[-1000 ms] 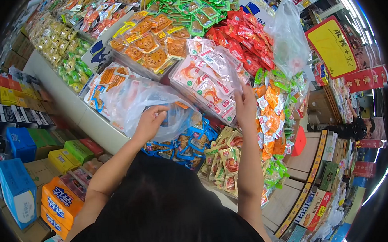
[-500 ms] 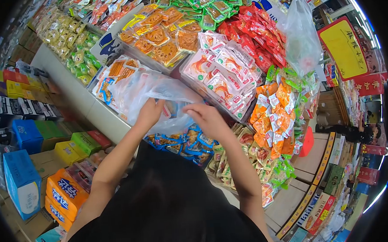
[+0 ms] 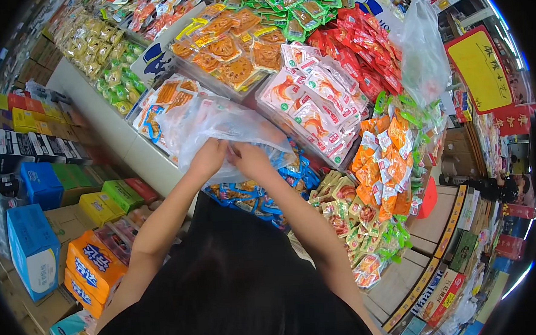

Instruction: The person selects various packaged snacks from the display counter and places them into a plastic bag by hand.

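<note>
at twelve o'clock from the left hand (image 3: 209,160), which pinched it, lay the translucent plastic bag (image 3: 220,121); the right hand (image 3: 252,162): grip unclear.

The plastic bag (image 3: 217,124) lies over packets (image 3: 238,197) on the near part of the table (image 3: 104,115). The left hand (image 3: 210,158) and right hand (image 3: 252,162) are side by side at its near edge. Cartons (image 3: 33,252) stand left of the table.
</note>
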A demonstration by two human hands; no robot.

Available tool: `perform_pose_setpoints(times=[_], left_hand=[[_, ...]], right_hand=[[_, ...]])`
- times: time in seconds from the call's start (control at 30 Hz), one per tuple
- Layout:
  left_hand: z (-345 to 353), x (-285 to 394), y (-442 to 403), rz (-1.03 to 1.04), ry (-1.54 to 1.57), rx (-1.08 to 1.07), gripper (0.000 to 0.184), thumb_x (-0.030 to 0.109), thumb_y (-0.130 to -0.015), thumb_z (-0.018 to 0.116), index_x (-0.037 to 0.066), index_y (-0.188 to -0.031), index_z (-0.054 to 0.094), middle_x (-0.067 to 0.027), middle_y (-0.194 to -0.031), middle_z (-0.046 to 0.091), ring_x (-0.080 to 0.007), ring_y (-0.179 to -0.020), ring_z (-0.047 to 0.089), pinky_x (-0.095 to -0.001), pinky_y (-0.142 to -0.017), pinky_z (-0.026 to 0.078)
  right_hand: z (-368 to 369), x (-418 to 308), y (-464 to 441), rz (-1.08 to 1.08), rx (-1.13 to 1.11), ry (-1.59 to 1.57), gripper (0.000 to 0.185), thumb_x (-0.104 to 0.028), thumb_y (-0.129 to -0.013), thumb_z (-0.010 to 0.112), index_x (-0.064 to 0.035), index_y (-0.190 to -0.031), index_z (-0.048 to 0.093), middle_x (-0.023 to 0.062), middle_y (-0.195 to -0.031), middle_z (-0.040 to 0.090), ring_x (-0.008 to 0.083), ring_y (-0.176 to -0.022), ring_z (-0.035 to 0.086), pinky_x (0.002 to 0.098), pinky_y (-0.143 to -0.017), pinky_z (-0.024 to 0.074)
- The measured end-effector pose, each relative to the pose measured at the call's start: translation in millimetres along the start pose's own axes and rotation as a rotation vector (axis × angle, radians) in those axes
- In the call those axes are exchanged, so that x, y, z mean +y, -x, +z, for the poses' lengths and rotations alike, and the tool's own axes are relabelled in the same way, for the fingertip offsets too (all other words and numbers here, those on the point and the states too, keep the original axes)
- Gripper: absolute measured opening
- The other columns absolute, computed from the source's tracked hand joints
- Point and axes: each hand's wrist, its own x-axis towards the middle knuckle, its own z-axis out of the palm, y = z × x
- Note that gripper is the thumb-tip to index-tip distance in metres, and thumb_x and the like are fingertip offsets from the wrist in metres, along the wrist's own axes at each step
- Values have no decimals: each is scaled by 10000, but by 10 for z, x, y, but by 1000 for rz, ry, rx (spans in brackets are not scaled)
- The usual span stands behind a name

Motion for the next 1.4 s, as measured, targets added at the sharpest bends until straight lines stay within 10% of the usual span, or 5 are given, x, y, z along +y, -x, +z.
perform_pose_setpoints(times=[0.47,0.53,0.87,1.4], left_hand=[[-14,183,-68,32,-131,-87,376,219,-890,424,-22,-1174,474,-253,-1140,519,-385,-1097,471,-376,-951,342],[74,44,-235,452,-127,114,351,149,-869,434,-27,-1171,470,-233,-1087,552,-379,-1044,507,-393,-930,362],[-19,505,-603,559,-116,95,324,124,-858,436,-6,-1148,499,-220,-1114,539,-369,-1059,496,-392,-930,361],[-80,443,146,628,-162,-14,297,79,-837,439,32,-1108,551,-197,-1161,516,-351,-1085,478,-392,-930,360]], right_hand=[[-1168,299,944,32,190,-859,126,-139,-866,525,-15,-851,512,46,-732,559,95,-683,559,230,-559,458],[-1339,411,938,86,297,-1099,106,-128,-887,499,-26,-865,517,55,-820,601,101,-709,598,227,-578,508],[-1730,754,591,116,696,-1207,286,-149,-889,492,12,-1119,436,152,-1032,575,220,-820,635,292,-688,526],[-1059,330,817,-25,-87,-740,252,-183,-871,506,-5,-1029,588,84,-973,614,128,-845,576,279,-740,463]])
